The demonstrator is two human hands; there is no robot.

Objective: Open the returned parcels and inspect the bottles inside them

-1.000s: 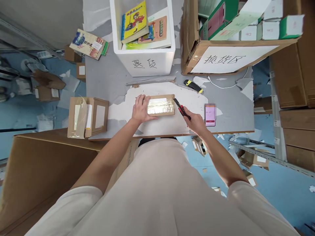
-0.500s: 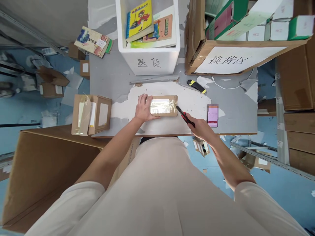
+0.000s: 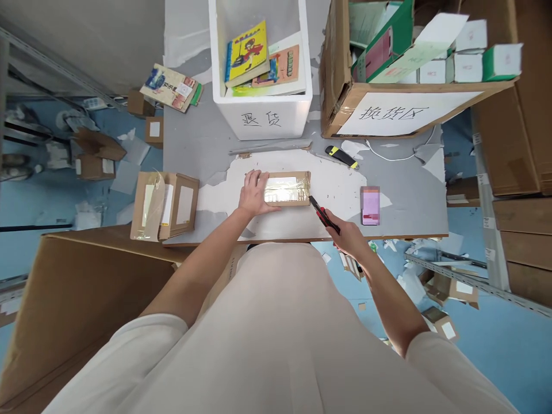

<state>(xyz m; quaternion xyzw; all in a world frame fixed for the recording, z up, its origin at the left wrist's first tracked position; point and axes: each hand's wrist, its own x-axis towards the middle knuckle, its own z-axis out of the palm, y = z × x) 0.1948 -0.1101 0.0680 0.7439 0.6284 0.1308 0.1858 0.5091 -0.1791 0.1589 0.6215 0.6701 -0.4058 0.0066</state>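
Observation:
A small taped cardboard box (image 3: 288, 188) with a white label lies flat on the table. My left hand (image 3: 254, 194) grips its left end, fingers over the far side and thumb along the near edge. In my right hand (image 3: 345, 234) is a box cutter (image 3: 319, 213) with a dark handle, its tip at the box's right end near the front corner. Whether the blade touches the cardboard is too fine to tell. Shiny clear tape covers the top and wraps the right end.
Beyond the box are a white foam bin (image 3: 263, 115) of books and a large carton (image 3: 414, 112) of green-white packages. A yellow-black cutter (image 3: 342, 156) and a phone (image 3: 370, 206) lie to the right; another taped carton (image 3: 166, 206) sits left, above a big open box (image 3: 86, 305).
The box cutter's tip has shifted slightly toward me along the right end of the box. My left hand keeps its hold, and the whole view has moved a little.

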